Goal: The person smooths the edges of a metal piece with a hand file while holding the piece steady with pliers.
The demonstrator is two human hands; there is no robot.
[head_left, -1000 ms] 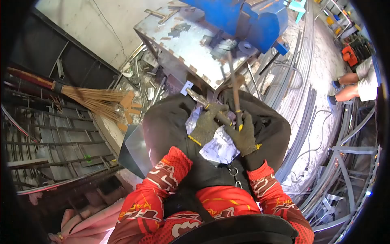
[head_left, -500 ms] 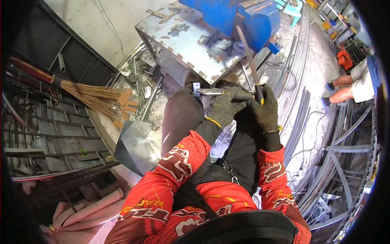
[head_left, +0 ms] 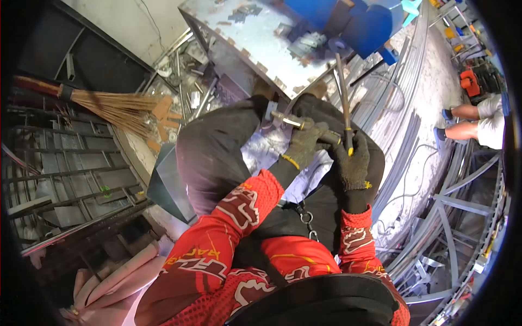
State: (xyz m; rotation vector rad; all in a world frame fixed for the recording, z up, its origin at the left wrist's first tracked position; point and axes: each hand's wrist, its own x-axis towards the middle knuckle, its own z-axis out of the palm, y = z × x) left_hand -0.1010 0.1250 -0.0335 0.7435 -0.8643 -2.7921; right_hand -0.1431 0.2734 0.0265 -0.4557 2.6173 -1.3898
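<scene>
Both my hands wear dark knit gloves with yellow-edged cuffs and meet in front of my knees. My left hand point(head_left: 304, 144) is closed around a silver metal tool point(head_left: 287, 120) that looks like locking pliers. At its front end is a small flat metal plate point(head_left: 270, 110) with a hole. Close beside it, my right hand point(head_left: 352, 163) is closed on a long thin metal rod point(head_left: 343, 95), which points up and away toward the table corner. The rear of the pliers-like tool reaches toward my right fingers, partly hidden by the gloves.
A metal-topped table point(head_left: 244, 41) stands ahead, with metal scraps and a blue metal piece point(head_left: 361, 30) on it. Long metal bars point(head_left: 399, 130) lie along the right. A stick broom point(head_left: 114, 106) is at left. Another person's legs point(head_left: 467, 122) show far right.
My view has shifted, so the table sits higher in the picture. My knees have spread apart. The plate, tool and rod stay in my hands, now tilted a little differently.
</scene>
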